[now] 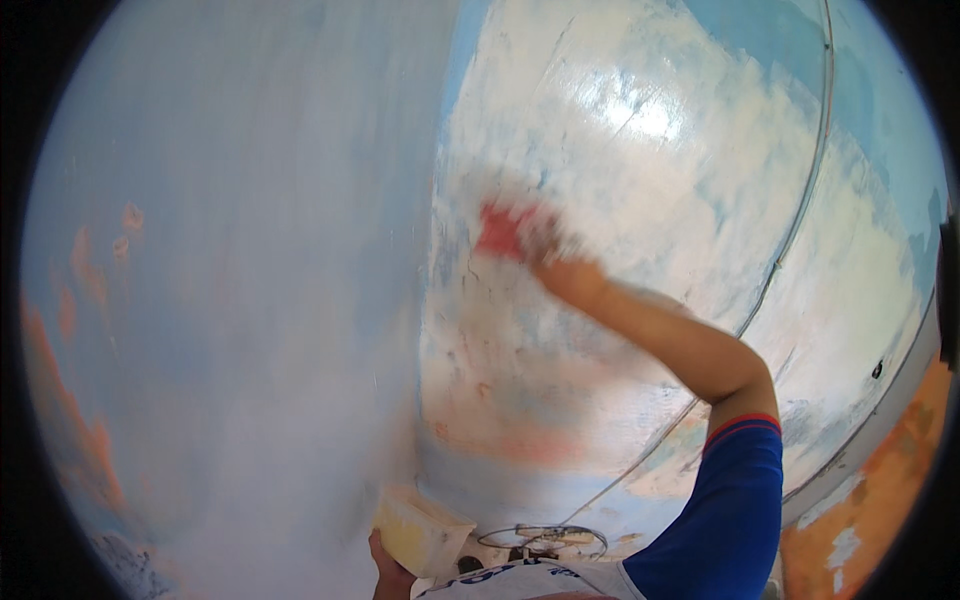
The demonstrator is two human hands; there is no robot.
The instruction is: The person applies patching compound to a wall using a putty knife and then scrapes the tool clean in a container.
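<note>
My right arm in its blue sleeve stretches up to the wall (640, 190). My right hand (556, 252), smeared by motion, is closed on a flat red squarish piece (502, 230) held at the wall's surface. Blur hides exactly what kind of piece it is. Low in the view, my left hand (392, 568) grips a pale yellow box-shaped container (412, 528) by its side. What the container holds does not show. Around the red piece the wall has patchy cream coating over blue, with pinkish smears lower down.
A bluish-grey wall (240, 260) meets the patchy wall at a corner on the left. A dark cable (822, 140) runs down the right wall. Below lies a round loop of wire or hose (545, 540). Orange flaking paint (890, 480) marks the lower right.
</note>
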